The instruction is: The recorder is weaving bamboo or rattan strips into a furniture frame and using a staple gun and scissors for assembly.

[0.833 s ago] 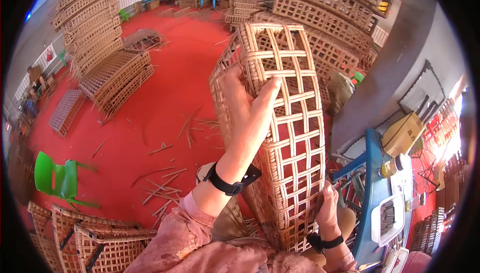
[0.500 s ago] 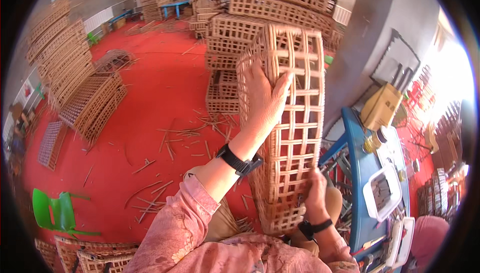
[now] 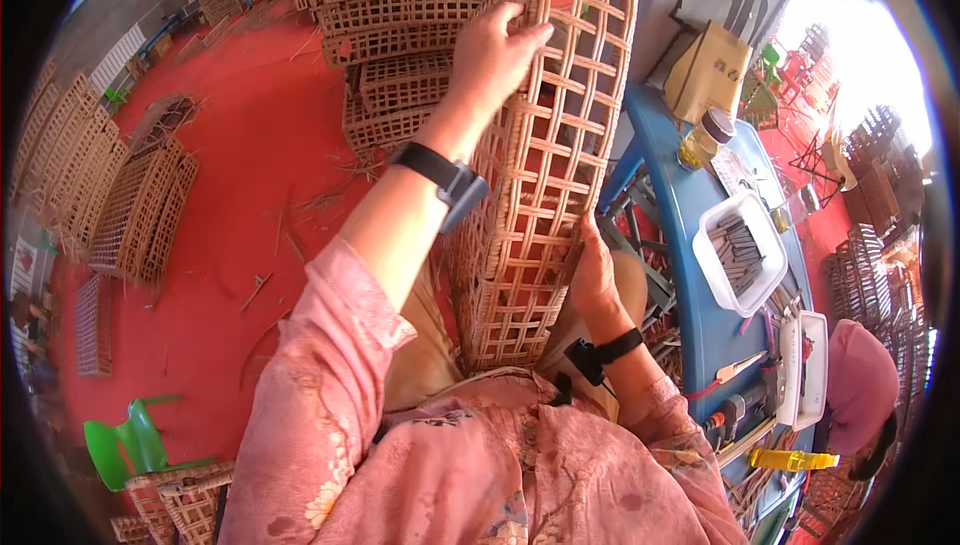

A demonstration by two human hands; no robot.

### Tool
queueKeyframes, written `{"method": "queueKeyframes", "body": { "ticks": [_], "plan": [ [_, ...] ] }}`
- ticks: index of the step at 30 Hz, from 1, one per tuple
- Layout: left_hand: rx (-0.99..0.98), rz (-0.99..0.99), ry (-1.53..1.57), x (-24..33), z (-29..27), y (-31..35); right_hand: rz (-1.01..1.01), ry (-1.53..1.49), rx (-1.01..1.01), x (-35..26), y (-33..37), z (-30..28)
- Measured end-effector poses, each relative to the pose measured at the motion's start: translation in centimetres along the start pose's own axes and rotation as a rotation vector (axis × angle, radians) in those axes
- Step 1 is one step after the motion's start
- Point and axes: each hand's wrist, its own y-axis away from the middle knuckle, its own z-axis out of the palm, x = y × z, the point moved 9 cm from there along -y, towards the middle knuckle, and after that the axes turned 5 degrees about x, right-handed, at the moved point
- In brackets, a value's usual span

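A long woven wicker basket (image 3: 555, 160) stands on end in front of me, tilted, with its lower end near my lap and its open-lattice side showing. High on its left edge, my left hand (image 3: 490, 55) grips the rim, thumb pointing right across the weave. My right hand (image 3: 594, 267) holds the right edge lower down; its palm lies along the side and some fingers are hidden behind the lattice. Both wrists wear black bands.
At right stands a blue table (image 3: 665, 200) with a white tub (image 3: 740, 253) of small dark pieces, a jar (image 3: 706, 139), a paper bag (image 3: 708, 73) and tools. Stacked baskets (image 3: 410, 5) rise ahead. A green chair (image 3: 130, 440) is at lower left; someone in a pink cap (image 3: 862, 385) sits at right.
The view has turned toward the table. My right hand has moved up along the basket's right edge, away from its lower end. My left hand still grips near the top.
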Motion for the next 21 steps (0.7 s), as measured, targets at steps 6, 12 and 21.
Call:
{"method": "queueKeyframes", "body": {
  "ticks": [6, 12, 21],
  "plan": [
    [0.108, 0.179, -0.235, -0.8, -1.8, 4.6, 0.019, -0.047, -0.023, 0.3, 0.7, 0.5],
    [0.181, 0.24, -0.407, 1.1, -1.3, 6.7, 0.008, 0.009, 0.018, 1.2, 0.1, -1.8],
    [0.157, 0.308, -0.382, 1.0, -1.2, 5.3, 0.051, -0.112, 0.198, 0.5, 1.5, -0.1]
  ]
}}
